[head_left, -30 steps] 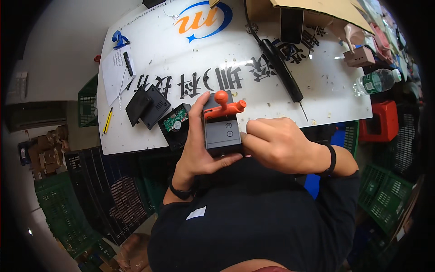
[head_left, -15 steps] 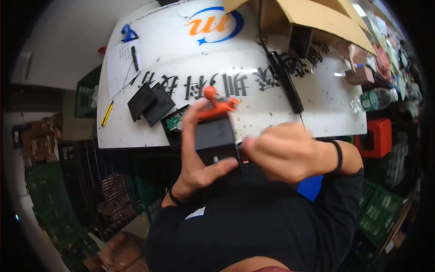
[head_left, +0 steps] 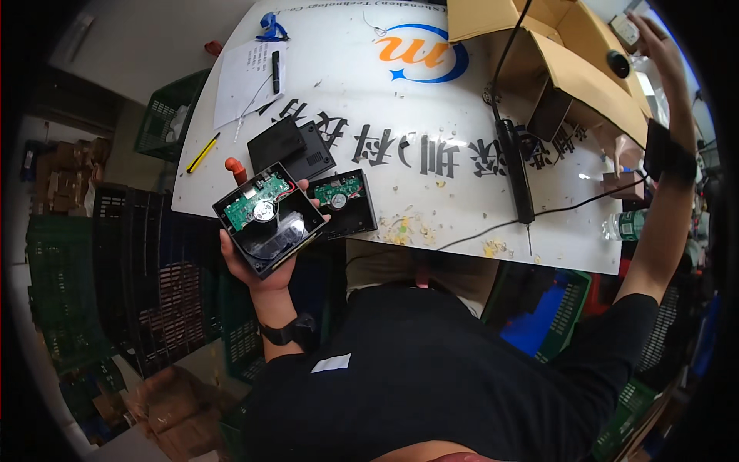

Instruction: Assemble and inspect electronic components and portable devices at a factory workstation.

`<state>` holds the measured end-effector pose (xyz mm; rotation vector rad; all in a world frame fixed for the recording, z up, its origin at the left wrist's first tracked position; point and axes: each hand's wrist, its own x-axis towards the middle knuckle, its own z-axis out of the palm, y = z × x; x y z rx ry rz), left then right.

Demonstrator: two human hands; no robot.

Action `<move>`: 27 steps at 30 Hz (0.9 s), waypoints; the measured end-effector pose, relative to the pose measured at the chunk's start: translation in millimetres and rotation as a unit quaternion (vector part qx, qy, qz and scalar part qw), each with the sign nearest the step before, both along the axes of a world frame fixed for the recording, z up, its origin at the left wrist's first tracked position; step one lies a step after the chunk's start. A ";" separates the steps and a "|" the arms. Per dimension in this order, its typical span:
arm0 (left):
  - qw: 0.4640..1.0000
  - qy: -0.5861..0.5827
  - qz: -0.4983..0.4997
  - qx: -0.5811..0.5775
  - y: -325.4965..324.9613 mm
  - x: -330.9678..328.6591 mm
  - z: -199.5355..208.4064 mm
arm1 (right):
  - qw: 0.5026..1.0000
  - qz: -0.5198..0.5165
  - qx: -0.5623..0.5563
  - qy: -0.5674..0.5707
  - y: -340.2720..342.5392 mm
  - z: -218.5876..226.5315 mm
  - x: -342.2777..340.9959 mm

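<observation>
My left hand (head_left: 271, 271) is closed around a black plastic case (head_left: 291, 229), tilted with its open side up. Inside it sit a green circuit board, a round silver part and a clear film-like piece. An orange piece with a rounded end (head_left: 235, 170) sticks up behind the case; whether my hand holds it is hidden. Beside the case, a second open black case (head_left: 358, 202) with a similar board lies on the table, near two black covers (head_left: 279, 145). At the far right, my right hand (head_left: 660, 50) is raised beyond the cardboard box, fingers stretched out.
A black electric screwdriver (head_left: 514, 173) with a cord lies right of centre on the white table (head_left: 462, 100). The cardboard box (head_left: 593, 92) stands at the back right, a dark cylinder (head_left: 617, 64) at it. Paper, a black marker and a yellow cutter (head_left: 202, 153) lie left. Yellow scraps dot the front edge.
My left hand has moved left and turned the case so its inside shows. My right hand has left the case and swung up to the far right. The view has shifted.
</observation>
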<state>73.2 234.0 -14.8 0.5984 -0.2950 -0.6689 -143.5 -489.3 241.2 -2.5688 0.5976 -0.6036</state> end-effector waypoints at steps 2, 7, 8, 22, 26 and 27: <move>1.000 0.015 -0.012 -0.011 11.3 -3.5 0.3 | 0.991 -0.050 0.121 0.029 -17.5 -46.2 39.8; 0.995 0.060 -0.057 -0.048 18.9 -4.3 -9.8 | 0.996 -0.055 0.065 0.033 3.5 -92.2 56.4; 0.996 0.060 -0.047 -0.049 20.6 -3.1 -12.0 | 0.996 -0.059 -0.011 0.060 25.9 -92.9 63.7; 0.975 0.027 -0.181 -0.123 36.4 -21.4 -18.2 | 0.870 0.489 -0.039 0.055 480.5 -255.2 319.3; 0.973 0.025 -0.194 -0.122 55.4 -40.9 -23.5 | 0.843 0.525 -0.084 0.077 488.4 -302.5 361.5; 0.973 0.024 -0.192 -0.125 57.3 -43.1 -24.6 | 0.839 0.532 -0.088 0.074 493.3 -294.0 363.8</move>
